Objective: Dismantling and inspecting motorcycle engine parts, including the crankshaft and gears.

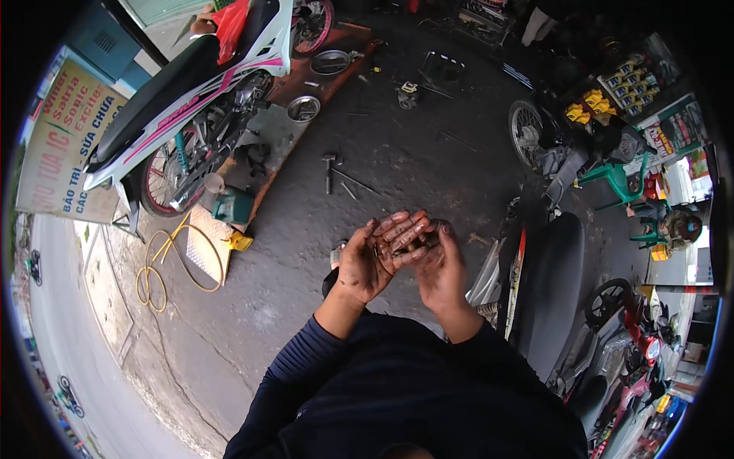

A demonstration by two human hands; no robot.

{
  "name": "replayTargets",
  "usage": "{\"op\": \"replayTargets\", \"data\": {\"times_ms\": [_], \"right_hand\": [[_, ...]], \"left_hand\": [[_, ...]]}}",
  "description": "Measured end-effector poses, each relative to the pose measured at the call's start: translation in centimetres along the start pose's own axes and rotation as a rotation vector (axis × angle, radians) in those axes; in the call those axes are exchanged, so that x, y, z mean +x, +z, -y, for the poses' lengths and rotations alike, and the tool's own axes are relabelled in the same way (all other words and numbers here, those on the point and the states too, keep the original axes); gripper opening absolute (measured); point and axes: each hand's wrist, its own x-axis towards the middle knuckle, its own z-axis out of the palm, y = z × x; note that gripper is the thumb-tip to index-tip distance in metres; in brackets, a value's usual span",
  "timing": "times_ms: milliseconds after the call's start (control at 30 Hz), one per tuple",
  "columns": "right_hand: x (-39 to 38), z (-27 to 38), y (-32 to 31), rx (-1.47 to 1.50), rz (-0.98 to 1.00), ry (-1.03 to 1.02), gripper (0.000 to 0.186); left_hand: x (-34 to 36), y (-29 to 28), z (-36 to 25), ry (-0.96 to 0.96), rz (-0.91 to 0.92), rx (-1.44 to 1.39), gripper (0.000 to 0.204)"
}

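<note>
Held up in front of my body, my left hand (367, 265) has its palm turned up and its fingers stretched toward the right. My right hand (442, 269) is beside it, partly open, its fingers overlapping the left hand's fingertips. Dark grease stains both palms and the fingers, and I make out no object in either hand. Beyond them on the dark floor lie a hammer (329, 173) and thin metal rods (357, 182).
A white and pink motorbike (200, 99) stands on a rusty platform (281, 131) at the left, near metal bowls (303, 109), a green container (232, 205) and a coiled yellow hose (164, 252). A black motorbike seat (549, 294) is close on my right. Green chairs (621, 183) stand farther right.
</note>
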Motion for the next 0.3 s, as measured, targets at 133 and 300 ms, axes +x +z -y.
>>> {"op": "replayTargets", "data": {"times_ms": [133, 300], "right_hand": [[8.6, 2.9, 4.3, -0.207, -0.249, -0.408, 0.023], [17.7, 7.7, 1.9, -0.800, -0.158, -0.806, 0.037]], "left_hand": [[12.2, -0.2, -4.3, -0.226, 0.062, -0.076, 0.050], [26.3, 1.2, -5.7, -0.519, 0.122, -0.009, 0.057]]}}
